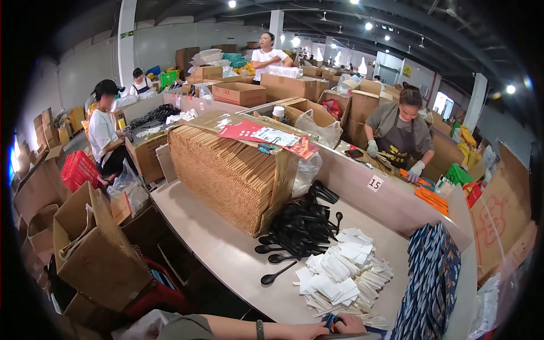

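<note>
My left hand (310, 330) reaches in along the lower edge, a dark band on its wrist. My right hand (349, 324) is beside it, fingers curled, partly cut off by the picture's edge. Both hands close on a small blue patterned sleeve (329, 321); its lower part is out of view. Just beyond them lies a loose heap of white paper packets (343, 272). Behind that heap spread many black plastic spoons (300, 226). To the right, a long overlapping row of blue patterned sleeves (428, 283) lines the table.
A large carton packed with thin wooden sticks (221, 175) stands on the table (226, 266), red papers (260, 136) on top. A low partition (391, 198) runs behind. Across it, a gloved person (399, 124) handles orange sleeves (432, 200). Open cartons (99, 249) crowd the left.
</note>
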Available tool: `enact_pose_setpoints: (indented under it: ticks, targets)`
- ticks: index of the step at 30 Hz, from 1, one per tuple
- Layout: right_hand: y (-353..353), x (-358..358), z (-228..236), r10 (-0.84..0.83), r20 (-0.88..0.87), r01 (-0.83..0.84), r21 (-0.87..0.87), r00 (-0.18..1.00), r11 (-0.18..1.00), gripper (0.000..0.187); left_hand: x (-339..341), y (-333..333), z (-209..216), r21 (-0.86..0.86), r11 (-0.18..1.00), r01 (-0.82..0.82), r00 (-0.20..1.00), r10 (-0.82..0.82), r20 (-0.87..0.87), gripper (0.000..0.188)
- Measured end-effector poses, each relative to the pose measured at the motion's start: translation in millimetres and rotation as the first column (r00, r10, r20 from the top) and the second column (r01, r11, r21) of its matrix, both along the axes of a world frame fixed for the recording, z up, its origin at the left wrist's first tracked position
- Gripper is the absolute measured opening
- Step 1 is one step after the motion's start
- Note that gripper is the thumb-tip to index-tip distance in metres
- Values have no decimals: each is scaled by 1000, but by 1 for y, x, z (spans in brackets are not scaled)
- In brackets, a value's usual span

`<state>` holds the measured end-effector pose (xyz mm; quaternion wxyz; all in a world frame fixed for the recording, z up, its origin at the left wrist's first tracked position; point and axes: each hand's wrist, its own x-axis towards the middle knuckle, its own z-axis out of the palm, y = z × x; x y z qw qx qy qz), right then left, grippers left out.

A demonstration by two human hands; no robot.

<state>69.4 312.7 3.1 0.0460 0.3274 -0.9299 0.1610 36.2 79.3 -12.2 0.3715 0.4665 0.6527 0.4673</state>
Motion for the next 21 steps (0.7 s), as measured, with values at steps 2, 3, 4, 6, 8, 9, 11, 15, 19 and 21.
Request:
enact_pose_setpoints:
  ticks: [2, 3, 4, 6, 8, 9, 11, 15, 19, 21]
  targets:
    - [40, -1, -54, -8, 98, 0, 79, 995, 997, 25, -3, 2, 0, -30, 999, -18, 1000, 19, 7, 38]
    - [40, 2, -50, -24, -2, 24, 51, 1000, 998, 21, -6, 2, -1, -57, 998, -37, 999, 38, 10, 38]
    - [38, 1, -47, -42, -103, 45, 21, 994, 999, 17, -6, 3, -3, -50, 998, -44, 998, 47, 44, 39]
    - [29, 2, -43, -26, -101, 32, 51, 995, 998, 18, -4, 6, -4, 31, 998, -51, 999, 50, 15, 39]
    - [21, -4, -21, 88, 101, -98, 95, 991, 991, 47, 10, 12, 9, 96, 988, -118, 992, 113, 52, 35]
    - [18, -4, -27, 82, 104, -92, 96, 991, 991, 47, 9, 13, -4, 98, 989, -112, 993, 107, 55, 35]
    - [8, -6, -43, 76, 29, -78, 66, 997, 995, 49, -1, 14, -39, 130, 990, -49, 997, 56, -51, 41]
    - [-35, 24, 27, -231, -45, 228, -72, 972, 971, 35, -35, -13, -12, -254, 897, -361, 932, 355, -73, 44]
    - [-44, 8, 1, -565, 477, 498, 271, 674, 823, 47, -51, -8, 2, -339, 777, -531, 847, 476, -235, 43]
    - [-47, 8, -16, -605, 303, 545, 265, 736, 796, 44, -45, -12, 15, -326, 797, -509, 850, 405, -336, 37]
